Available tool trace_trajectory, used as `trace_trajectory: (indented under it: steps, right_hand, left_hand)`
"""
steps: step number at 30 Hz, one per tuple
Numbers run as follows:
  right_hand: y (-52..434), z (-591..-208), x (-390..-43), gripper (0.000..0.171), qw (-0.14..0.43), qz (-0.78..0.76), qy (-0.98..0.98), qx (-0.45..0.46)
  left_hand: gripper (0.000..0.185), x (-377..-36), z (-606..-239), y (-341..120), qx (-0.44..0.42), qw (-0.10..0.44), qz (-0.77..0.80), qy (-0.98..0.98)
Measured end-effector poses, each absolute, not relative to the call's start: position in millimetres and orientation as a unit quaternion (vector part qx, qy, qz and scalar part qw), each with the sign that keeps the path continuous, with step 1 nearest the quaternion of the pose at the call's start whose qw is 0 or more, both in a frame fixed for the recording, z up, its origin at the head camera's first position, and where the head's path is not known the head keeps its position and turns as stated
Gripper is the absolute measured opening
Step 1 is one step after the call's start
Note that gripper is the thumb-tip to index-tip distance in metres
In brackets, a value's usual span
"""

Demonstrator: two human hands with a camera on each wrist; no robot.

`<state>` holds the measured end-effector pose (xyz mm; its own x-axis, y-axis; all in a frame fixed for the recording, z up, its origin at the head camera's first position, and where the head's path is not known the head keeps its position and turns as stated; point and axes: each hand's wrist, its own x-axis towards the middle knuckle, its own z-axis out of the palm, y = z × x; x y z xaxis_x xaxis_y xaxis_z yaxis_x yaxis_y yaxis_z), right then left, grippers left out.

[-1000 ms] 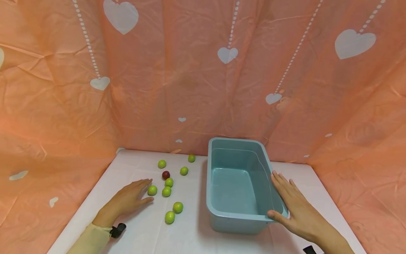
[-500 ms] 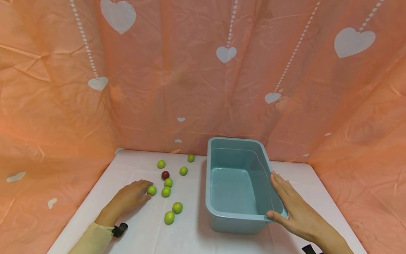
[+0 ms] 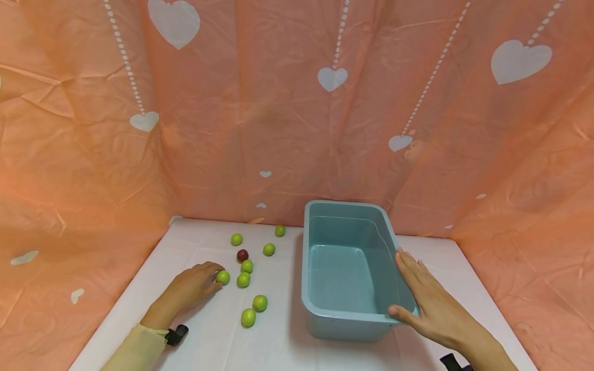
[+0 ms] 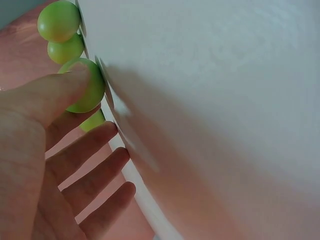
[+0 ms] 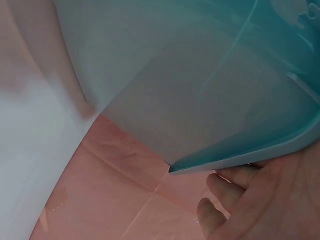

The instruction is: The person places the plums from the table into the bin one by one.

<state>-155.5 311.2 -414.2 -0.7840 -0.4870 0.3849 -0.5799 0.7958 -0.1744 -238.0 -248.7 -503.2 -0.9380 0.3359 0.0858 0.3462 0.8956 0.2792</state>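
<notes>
Pink sheeting printed with white hearts (image 3: 331, 80) walls in the white-covered table (image 3: 278, 340) you are working at, and on that table your left hand (image 3: 190, 291) has crept forward over the last second: a second ago its fingers lay flat and short of the nearest small round green fruit (image 3: 223, 277), and now the thumb and forefinger have closed in on it. Your left wrist camera shows the thumb (image 4: 60, 95) pressed against that fruit (image 4: 87, 92) with the other fingers spread loosely below, so the hand is touching it, though whether a real pinch has formed I cannot quite tell from that angle. The fruit itself has not left the table; it sits where it was, at the left edge of the scatter, just beside two more green ones (image 3: 243, 280) and near the single dark red fruit (image 3: 242, 255). Your right hand (image 3: 429, 306) has barely shifted: it lies flat and open against the right wall of the empty teal plastic tub (image 3: 315, 309), thumb hooked at the near corner of the rim, steadying it. Judging by this, the first pick-up is just starting and nothing is in the tub yet.
</notes>
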Motion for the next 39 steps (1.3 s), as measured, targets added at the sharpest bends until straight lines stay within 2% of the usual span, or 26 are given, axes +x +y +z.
trace_trajectory:
  steps: [7,28,39]
  right_hand:
    - [310.6,-414.9,-155.2,0.109,0.154,0.146,-0.937,0.277]
    - [309.0,-414.7,-152.6,0.108,0.135,0.156,-0.946,0.249]
    - [308.6,-414.1,-152.4,0.107,0.137,0.153,-0.946,0.251]
  left_hand:
    - [0.036,-237.7,-503.4,-247.2,-0.169,0.018,-0.156,-0.973]
    - [0.040,-238.2,-498.0,-241.6,-0.184,0.092,-0.225,-0.952]
    - [0.042,-241.4,-483.2,-228.5,-0.192,0.102,-0.236,-0.947]
